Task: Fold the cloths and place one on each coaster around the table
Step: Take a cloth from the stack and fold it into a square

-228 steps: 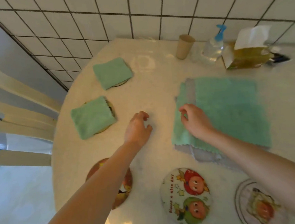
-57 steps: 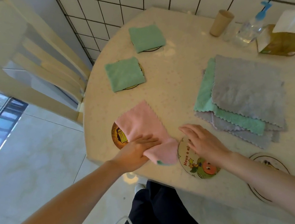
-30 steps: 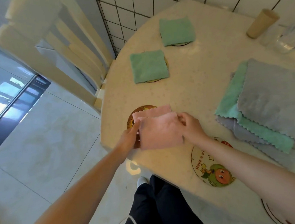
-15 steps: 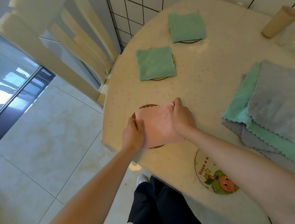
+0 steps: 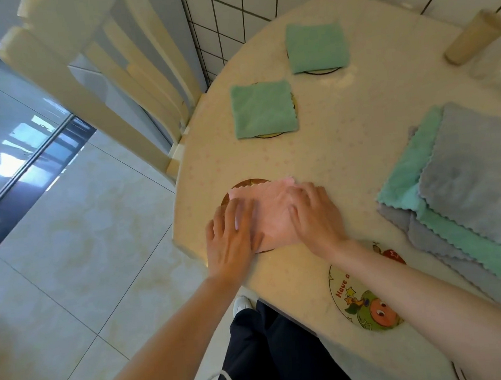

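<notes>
Both hands lie flat w/ straight fingers, pressing down on the pink cloth (image 5: pixel 272 215). The left hand (image 5: pixel 233 236) covers its left side, the right hand (image 5: pixel 312 215) its right side. Neither hand grips or pinches it.

The pink cloth is folded small & sits on a brown coaster (image 5: pixel 244 185) near the table (image 5: pixel 345 152) edge. Only bits of that coaster's rim peek out.

Further back, 2 green folded cloths each sit on a coaster: the near green cloth (image 5: pixel 264 109) & the far green cloth (image 5: pixel 316 46).

On the right is a pile of flat cloths (image 5: pixel 467 178), grey & green, not folded. A cartoon coaster (image 5: pixel 363 307) w/ nothing on it lies partly under the right arm. A tan cup (image 5: pixel 474 37) stands at the back. A cream chair (image 5: pixel 99 78) is left of the table.
</notes>
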Demonstrator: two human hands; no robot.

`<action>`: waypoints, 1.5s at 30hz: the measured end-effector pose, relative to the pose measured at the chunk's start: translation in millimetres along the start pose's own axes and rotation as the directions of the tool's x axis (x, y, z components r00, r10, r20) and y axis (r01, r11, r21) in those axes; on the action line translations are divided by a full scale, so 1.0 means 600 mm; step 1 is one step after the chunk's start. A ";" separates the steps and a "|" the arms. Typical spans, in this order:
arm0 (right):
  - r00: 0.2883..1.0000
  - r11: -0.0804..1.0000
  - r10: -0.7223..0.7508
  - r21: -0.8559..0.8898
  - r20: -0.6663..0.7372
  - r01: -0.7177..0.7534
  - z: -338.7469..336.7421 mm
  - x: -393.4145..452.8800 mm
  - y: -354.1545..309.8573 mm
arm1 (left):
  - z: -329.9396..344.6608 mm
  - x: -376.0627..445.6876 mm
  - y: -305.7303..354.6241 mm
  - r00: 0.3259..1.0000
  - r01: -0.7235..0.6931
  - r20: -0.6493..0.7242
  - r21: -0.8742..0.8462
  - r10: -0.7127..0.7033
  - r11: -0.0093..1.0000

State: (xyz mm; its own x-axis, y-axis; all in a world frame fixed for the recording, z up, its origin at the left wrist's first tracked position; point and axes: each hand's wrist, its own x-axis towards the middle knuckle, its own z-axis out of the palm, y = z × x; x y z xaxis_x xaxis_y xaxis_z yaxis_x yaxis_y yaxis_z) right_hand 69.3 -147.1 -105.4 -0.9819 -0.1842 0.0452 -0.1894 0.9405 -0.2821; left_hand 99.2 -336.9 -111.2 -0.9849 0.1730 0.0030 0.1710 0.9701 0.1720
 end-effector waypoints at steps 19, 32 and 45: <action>0.669 0.506 0.583 0.438 0.461 -0.743 -0.014 0.024 -0.022 | -0.051 0.057 0.006 0.617 0.757 0.566 -0.616 -0.547 0.217; 0.532 0.308 0.708 0.476 0.464 -0.824 -0.041 0.038 -0.089 | -0.086 0.146 -0.062 0.734 0.673 0.649 -0.653 -0.201 0.346; 0.325 -0.278 0.715 0.679 0.619 -0.680 0.012 -0.023 -0.201 | -0.074 0.221 -0.089 0.815 0.235 0.555 -0.582 0.169 0.778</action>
State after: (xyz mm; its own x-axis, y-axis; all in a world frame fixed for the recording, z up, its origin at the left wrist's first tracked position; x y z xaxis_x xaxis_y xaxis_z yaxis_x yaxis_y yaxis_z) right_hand 105.7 -260.4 -79.0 -0.4490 0.4357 -0.7801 0.7265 -0.3303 -0.6026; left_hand -41.5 -373.4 -76.1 -0.7589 0.3988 -0.5148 -0.1144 0.6966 0.7083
